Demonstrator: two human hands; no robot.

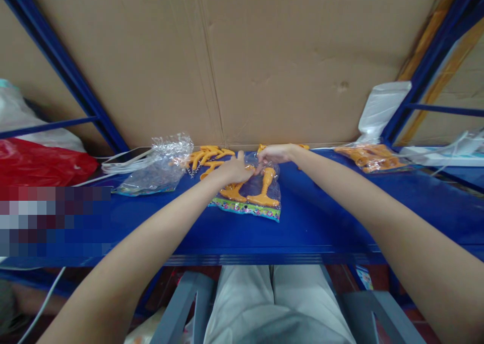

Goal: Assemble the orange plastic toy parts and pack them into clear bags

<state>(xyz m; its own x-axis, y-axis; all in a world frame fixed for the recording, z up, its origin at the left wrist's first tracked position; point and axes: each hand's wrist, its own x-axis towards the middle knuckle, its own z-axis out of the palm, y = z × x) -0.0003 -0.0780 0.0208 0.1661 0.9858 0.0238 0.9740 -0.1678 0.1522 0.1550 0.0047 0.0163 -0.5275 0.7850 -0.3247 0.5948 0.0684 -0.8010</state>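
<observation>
A clear plastic packet (pixel 260 195) with a colourful printed strip along its near edge lies on the blue shelf (pixel 302 223). Inside it are orange plastic foot-shaped toys (pixel 266 182). My left hand (pixel 236 168) rests on the packet's far left end, fingers closed on the plastic. My right hand (pixel 274 155) pinches the packet's far opening from the right. Loose orange toys (pixel 207 157) lie just behind my left hand.
A crumpled pile of clear bags (pixel 162 165) sits left of the packet, with white cables. A red bag (pixel 38 162) lies far left. More bagged orange toys (pixel 370 156) and a white bag (pixel 381 109) are at right. Cardboard backs the shelf; blue posts frame it.
</observation>
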